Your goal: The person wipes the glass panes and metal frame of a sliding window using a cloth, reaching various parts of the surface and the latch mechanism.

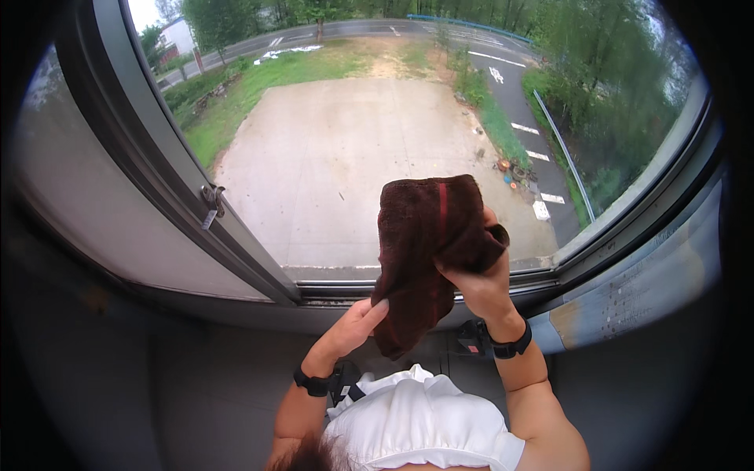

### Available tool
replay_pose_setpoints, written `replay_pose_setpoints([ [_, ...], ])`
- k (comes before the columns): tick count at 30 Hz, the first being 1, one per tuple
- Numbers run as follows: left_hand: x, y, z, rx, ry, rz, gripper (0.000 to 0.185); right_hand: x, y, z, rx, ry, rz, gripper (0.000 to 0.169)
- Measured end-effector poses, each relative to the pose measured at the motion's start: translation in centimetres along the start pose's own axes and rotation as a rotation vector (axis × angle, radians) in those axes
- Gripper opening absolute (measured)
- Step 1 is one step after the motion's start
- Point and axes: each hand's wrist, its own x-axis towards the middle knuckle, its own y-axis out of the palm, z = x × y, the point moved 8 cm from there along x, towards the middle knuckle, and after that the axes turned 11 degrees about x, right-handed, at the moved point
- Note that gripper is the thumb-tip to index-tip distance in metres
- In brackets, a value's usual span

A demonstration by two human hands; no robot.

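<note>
A dark brown cloth (pixel 412 253) with a red stripe hangs in folds between my two hands, in front of the window opening. My left hand (pixel 356 324) pinches its lower left edge, with the thumb on top. Higher up on the right, my right hand (pixel 480 285) grips a bunched part of the cloth, and some of its fingers are hidden behind the fabric. Each wrist wears a black strap, with a dark device hanging from it. The cloth hides part of the window track (pixel 336 287) behind it.
On the left stands a sliding window frame (pixel 247 235) with a metal latch (pixel 213 200). The wall at the right (pixel 630 294) has peeling paint. Far below outside lie a concrete yard (pixel 330 159), a road (pixel 365 29) and several small items (pixel 512 173) by the yard's edge.
</note>
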Motion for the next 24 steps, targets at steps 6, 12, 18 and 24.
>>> replay_pose_setpoints([
  [6,1.8,2.8,-0.6,-0.074,0.105,0.057,0.052,-1.3,2.7,4.3,-0.018,-0.492,0.335,0.084],
  [12,1.8,3.9,0.0,-0.310,0.038,0.096,0.059,-2.0,1.2,3.7,-0.467,-0.522,0.422,0.021],
  [18,0.8,2.4,-0.8,-0.667,0.192,0.152,0.096,-5.7,1.5,-0.1,-0.868,-0.020,0.730,0.062],
  [24,1.4,3.4,-3.4,-0.214,0.095,-0.005,0.074,-4.1,-7.1,0.9,0.079,-0.016,0.294,0.073],
])
